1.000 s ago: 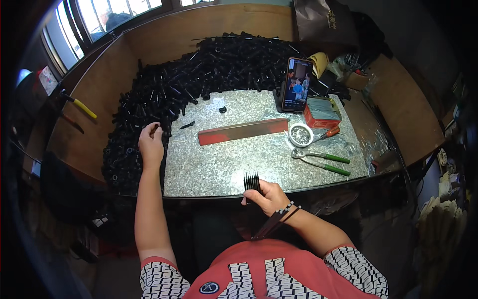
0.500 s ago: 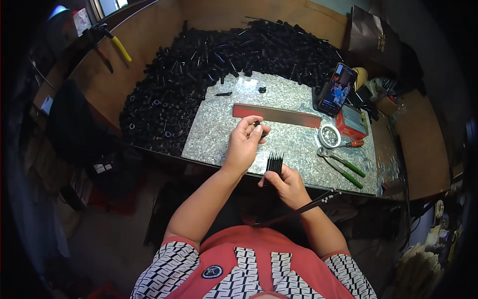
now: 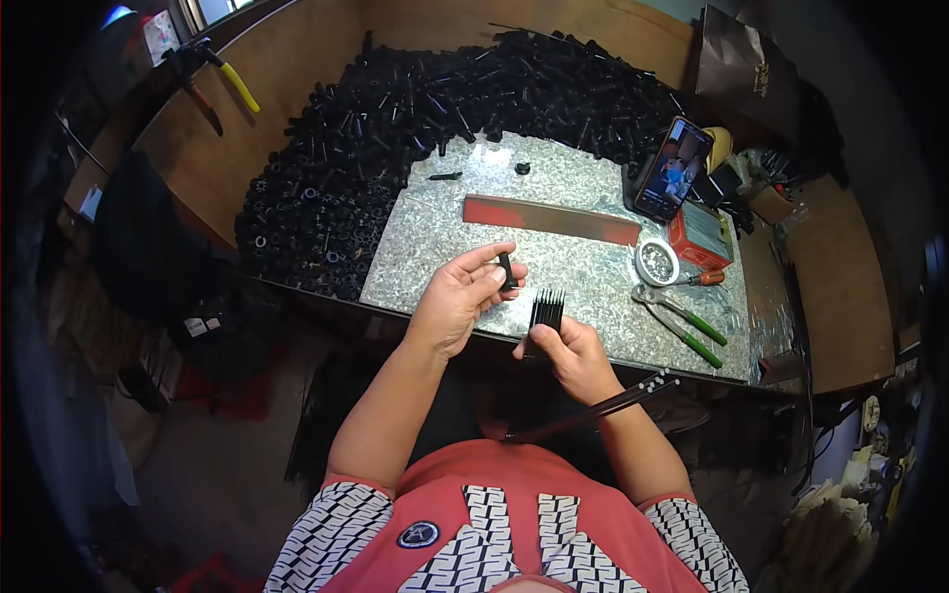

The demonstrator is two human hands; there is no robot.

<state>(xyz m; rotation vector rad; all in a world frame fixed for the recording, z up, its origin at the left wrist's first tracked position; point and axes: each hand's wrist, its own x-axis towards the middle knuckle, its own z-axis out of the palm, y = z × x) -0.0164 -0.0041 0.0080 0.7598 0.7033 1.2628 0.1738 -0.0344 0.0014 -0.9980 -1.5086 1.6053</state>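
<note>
Pinched between the thumb and fingers of my left hand (image 3: 463, 295) is a small black cylindrical part (image 3: 506, 269), held above the near edge of the stone-patterned board (image 3: 415, 267). My right hand (image 3: 571, 358), lower and to the right, grips a bundle of thin black rods (image 3: 547, 310). Their fine tips stand up side by side like comb teeth, and the lower ends are hidden in my palm. The two hands are a short way apart. Several dark slender rods with white tips (image 3: 618, 399) cross over my right forearm.
Black parts are heaped (image 3: 395, 128) behind and left of the board. On it lie a red-and-grey bar (image 3: 549, 218), green-handled pliers (image 3: 682, 326), a white bowl of small bits (image 3: 655, 262) and a screwdriver (image 3: 705, 279). A phone (image 3: 674, 168) leans by a red box (image 3: 700, 240).
My left hand has shifted left and slightly down and turned, so the black part shows more upright between the fingers. The right hand, still gripping the rods, has barely moved.
</note>
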